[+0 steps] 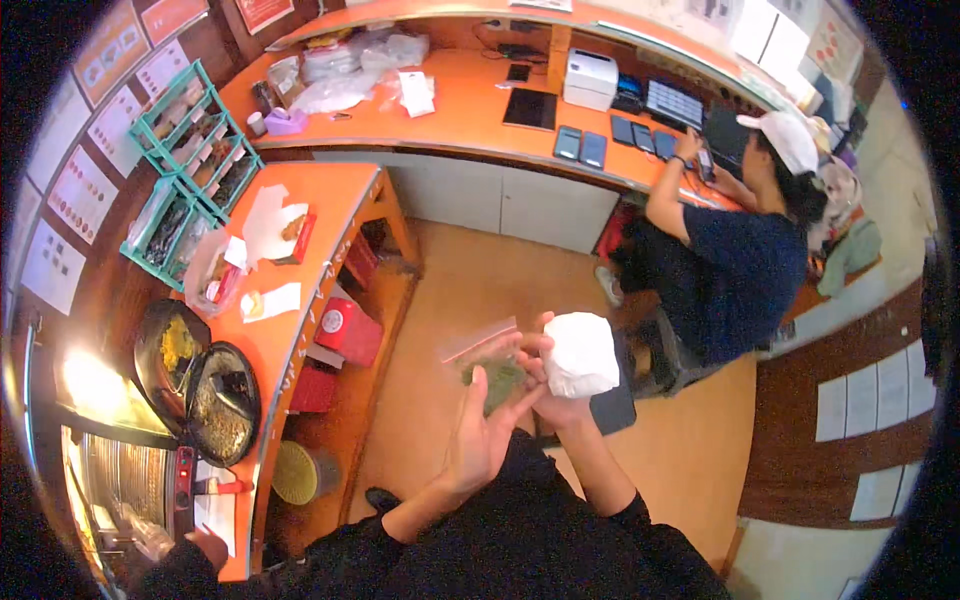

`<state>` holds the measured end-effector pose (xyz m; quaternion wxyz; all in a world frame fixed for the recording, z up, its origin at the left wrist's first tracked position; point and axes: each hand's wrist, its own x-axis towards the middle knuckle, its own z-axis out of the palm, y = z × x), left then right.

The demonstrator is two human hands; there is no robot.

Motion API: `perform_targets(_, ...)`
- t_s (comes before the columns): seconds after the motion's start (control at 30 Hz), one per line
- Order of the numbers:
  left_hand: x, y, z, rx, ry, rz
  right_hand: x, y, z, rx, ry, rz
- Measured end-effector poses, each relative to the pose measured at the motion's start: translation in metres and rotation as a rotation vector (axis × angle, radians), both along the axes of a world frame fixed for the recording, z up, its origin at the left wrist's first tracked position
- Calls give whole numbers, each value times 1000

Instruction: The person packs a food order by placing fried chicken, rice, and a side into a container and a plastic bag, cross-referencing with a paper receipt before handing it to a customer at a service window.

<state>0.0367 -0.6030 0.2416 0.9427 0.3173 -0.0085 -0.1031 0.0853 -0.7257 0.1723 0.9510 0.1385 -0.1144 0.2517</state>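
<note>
A white wrapped bundle (581,355) rests in my right hand (559,401), with its fingers at the bundle's left side. To the left is a clear zip bag (495,371) with green contents and a red seal line, slightly blurred. The fingers of my right hand meet the bag's right edge. My left hand (472,442) is at the bag's lower side, thumb raised in front of it and fingers pointing towards my right hand; whether it grips the bag is not clear. Both hands are over the floor, right of the orange side counter (322,199).
A co-worker in a white cap (750,240) sits at the right, holding a phone. Another person's hand (206,547) is at the lower left, by a lit warmer (127,480). Two black pans (223,405), teal baskets (199,142) and opened food boxes (296,240) stand on the side counter.
</note>
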Motion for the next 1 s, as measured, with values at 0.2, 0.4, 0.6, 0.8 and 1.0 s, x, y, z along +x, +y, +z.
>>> perform_targets(0.2, 101, 16, -2, 87, -53, 164, 121, 19, -4, -66, 66, 179)
perform_targets(0.4, 204, 46, -21, 146, 84, 404, 243, 60, 20, -449, 48, 276)
perform_targets(0.6, 276, 91, -16, 326, 132, 685, 329, 122, 33, -1244, -221, 217)
perform_targets(0.8, 311, 176, -36, 191, 295, 718, 374, 195, 37, -1398, -726, 55)
perform_targets(1.0, 347, 252, -86, -57, 238, 807, 423, 275, 36, -1383, -840, 200)
